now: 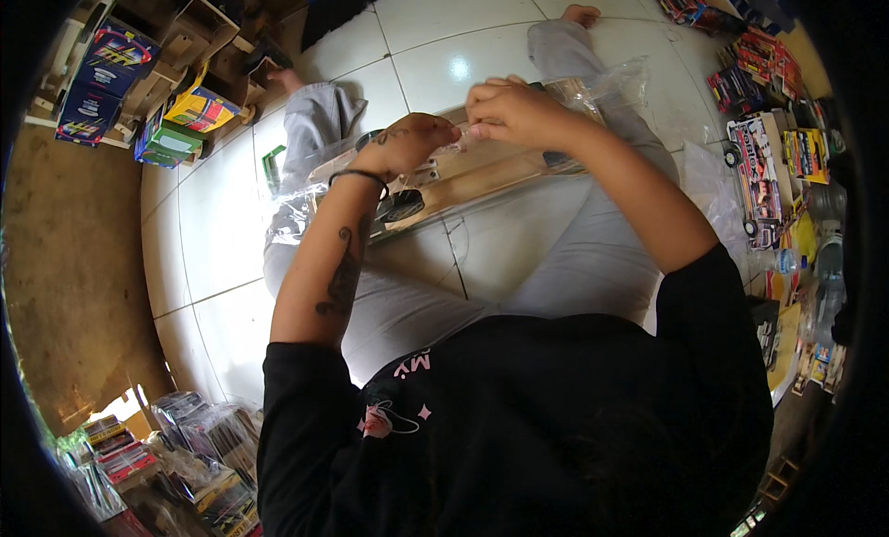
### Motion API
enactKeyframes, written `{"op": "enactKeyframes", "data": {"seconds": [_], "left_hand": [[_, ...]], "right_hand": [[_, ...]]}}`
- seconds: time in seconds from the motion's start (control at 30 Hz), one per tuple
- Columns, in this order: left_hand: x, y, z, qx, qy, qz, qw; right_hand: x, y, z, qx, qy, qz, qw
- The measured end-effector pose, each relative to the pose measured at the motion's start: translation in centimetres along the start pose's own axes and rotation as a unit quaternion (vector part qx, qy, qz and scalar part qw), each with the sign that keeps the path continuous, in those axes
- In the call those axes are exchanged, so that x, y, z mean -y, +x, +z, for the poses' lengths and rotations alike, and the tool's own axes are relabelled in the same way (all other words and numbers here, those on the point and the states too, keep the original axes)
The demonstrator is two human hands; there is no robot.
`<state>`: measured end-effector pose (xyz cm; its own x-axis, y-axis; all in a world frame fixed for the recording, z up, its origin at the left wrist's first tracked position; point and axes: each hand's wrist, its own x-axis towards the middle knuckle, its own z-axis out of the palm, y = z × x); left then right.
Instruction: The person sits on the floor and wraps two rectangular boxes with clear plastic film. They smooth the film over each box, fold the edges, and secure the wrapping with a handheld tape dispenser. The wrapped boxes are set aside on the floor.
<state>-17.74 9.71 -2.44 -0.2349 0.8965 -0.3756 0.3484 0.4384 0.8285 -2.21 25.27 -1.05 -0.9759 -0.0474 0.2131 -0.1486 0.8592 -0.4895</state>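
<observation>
I sit on a white tiled floor with my legs spread. Across my lap lies a long wooden toy vehicle [482,171] with dark wheels, inside a clear plastic bag [607,83]. My left hand [407,141], with a dark band at the wrist, is closed on the bag's top edge above the toy's left part. My right hand [509,109] pinches the same edge just to the right. The two hands nearly touch. The toy's right end shows beyond my right hand.
Coloured cardboard boxes [106,69] and wooden toy parts are stacked at the upper left. More boxed toys [759,167] line the right side. Bagged packages [199,435] lie at the lower left. A green frame [272,165] sits by my left knee.
</observation>
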Motion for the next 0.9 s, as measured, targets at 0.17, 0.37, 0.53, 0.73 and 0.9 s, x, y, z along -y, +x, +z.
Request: {"op": "enactKeyframes", "data": {"seconds": [0.17,0.37,0.53,0.73,0.9], "left_hand": [[0.6,1.6,-0.7,0.048,-0.041,-0.041,0.997],[-0.2,-0.9,2.0,-0.069,0.279,0.170,0.943],[1.4,-2.8,4.1,-0.197,0.318,0.270,0.887],[2.3,-1.8,2.5,-0.107,0.187,0.213,0.953],[2.1,-2.2,2.5,-0.103,0.165,0.202,0.960]], "right_hand": [[1.4,-1.9,3.0,-0.156,-0.279,-0.117,0.940],[0.5,-1.7,4.4,-0.109,-0.124,-0.058,0.985],[-0.5,-1.2,3.9,-0.045,-0.049,-0.039,0.997],[-2.2,-1.6,3.4,-0.009,-0.157,-0.094,0.983],[-7.1,-8.2,-5.7,0.219,-0.184,0.155,0.946]]}}
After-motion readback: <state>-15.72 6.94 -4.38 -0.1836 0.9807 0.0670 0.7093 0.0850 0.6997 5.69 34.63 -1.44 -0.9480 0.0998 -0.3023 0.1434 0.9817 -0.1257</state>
